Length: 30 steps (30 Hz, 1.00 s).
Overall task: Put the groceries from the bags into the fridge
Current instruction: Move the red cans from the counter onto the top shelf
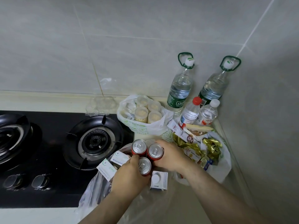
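Left grip (129, 173) and right grip (169, 157) clasp three red cans (155, 151) bunched together, over the clear bag (90, 196) on the near worktop (142, 136), right of the hob (48, 159). I judge this the unloading step. Next: lift the cluster evenly. Fridge out of view.

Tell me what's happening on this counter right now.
A person has both hands on three red cans clustered at a clear bag beside the stove. The left hand holds the near can; the right hand wraps the right can. White boxes lie in that bag. A bag of cups, a snack bag and water bottles stand behind, untouched. No fridge is in view.
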Motion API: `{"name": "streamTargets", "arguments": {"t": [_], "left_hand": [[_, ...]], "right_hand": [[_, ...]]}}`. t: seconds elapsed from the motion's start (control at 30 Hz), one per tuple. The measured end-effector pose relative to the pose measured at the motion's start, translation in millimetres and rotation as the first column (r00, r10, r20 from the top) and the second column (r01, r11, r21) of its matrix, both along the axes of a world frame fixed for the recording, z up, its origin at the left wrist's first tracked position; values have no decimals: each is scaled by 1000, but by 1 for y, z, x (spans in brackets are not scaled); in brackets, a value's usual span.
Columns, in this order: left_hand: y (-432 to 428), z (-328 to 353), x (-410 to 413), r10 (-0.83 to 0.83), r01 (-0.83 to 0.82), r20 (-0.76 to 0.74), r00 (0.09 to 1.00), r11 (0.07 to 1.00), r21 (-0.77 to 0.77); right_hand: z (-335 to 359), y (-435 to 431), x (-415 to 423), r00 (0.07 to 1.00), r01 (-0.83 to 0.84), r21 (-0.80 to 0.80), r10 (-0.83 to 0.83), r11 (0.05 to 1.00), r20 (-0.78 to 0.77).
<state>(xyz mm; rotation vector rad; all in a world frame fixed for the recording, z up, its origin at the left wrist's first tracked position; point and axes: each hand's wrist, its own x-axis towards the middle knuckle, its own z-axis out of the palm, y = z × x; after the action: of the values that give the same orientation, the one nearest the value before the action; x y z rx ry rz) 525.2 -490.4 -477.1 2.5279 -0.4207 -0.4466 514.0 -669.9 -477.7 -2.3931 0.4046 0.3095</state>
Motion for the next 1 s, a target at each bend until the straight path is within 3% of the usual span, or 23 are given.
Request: {"name": "streamTargets", "arguments": {"t": [0.13,0.4,0.57,0.73,0.9,1.0], "left_hand": [[-3,8,-1,31,-31,6,1000,999,-22],[-3,52,-13,197,-209,-72,978,947,-244],[2,88,-8,303,-346,-167,938,804,-483],[20,117,7,341,-401,-236,910,579,-710],[49,140,9,302,-386,-275,913,414,-824],[75,153,6,283,-354,-257,924,382,-854]], "right_hand": [[3,-5,-3,999,-1,39,-1,999,50],[38,-24,-20,971,77,241,-128,968,204],[57,-26,-24,920,116,418,-256,901,297],[88,-14,-25,874,107,543,-339,833,348],[124,12,-30,834,63,614,-380,787,401],[142,33,-33,816,40,624,-386,780,430]]}}
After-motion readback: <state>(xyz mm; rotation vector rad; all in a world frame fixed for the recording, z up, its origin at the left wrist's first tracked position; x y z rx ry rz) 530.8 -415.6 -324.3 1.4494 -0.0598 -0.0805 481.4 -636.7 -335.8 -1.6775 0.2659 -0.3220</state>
